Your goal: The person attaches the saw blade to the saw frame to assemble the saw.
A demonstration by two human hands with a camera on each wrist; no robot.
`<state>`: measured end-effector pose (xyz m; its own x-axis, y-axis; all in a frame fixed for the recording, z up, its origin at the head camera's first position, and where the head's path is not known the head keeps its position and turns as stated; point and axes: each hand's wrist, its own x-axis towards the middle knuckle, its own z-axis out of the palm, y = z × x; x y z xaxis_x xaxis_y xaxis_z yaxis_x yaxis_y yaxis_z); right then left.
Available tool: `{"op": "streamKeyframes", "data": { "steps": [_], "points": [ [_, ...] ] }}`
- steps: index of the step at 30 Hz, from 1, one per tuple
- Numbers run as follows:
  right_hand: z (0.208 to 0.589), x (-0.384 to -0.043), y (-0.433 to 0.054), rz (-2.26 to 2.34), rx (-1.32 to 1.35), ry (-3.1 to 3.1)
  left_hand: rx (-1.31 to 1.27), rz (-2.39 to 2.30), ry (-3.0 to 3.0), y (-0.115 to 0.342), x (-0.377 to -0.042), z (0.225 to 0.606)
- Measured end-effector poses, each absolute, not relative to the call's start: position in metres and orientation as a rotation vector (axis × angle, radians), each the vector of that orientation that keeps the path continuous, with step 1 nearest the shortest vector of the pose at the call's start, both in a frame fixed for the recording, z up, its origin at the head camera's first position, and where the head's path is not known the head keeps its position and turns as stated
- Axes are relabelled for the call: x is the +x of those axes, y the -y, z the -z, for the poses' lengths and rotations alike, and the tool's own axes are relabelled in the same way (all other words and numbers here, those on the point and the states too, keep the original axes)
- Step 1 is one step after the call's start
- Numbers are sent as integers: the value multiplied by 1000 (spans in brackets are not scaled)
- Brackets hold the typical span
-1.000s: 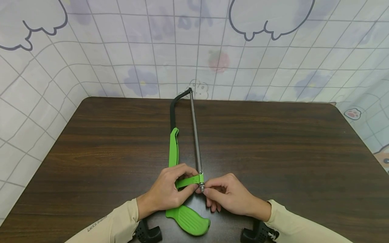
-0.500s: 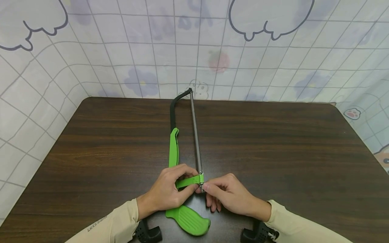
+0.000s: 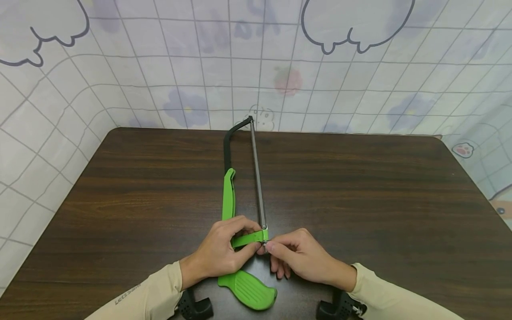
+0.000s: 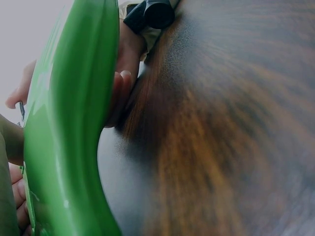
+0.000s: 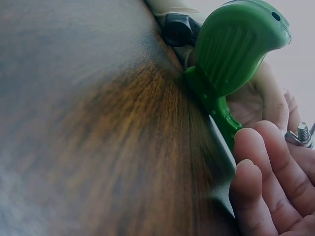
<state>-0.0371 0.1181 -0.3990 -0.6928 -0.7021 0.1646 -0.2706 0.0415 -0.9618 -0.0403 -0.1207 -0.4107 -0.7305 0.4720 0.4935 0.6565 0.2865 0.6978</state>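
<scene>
A hacksaw with a green and black frame lies along the table, its grey blade on the right side. My left hand grips the green crosspiece at the blade's near end, thumb below and fingers above. At that corner, my right hand pinches a metal wing nut between thumb and index finger. The right wrist view shows the wing nut on its threaded bolt, and that hand's other fingers curled loosely. The green handle points toward me and fills much of the left wrist view.
The dark wooden table extends to both sides of the saw. Behind it hangs a white grid-patterned curtain, which the saw's far tip overlaps in the head view. Black wrist cameras sit under both forearms.
My right thumb has moved up over the wing nut, covering more of it, with the fingertips shifting slightly. The left hand and the hacksaw have stayed in place.
</scene>
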Motion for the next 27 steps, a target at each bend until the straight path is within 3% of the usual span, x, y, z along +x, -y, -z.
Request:
{"op": "streamKeyframes", "data": {
  "steps": [27],
  "points": [
    [393,-37,-123,1733,-817,-1862,-1013,1431,2391,120,-40,407]
  ]
}}
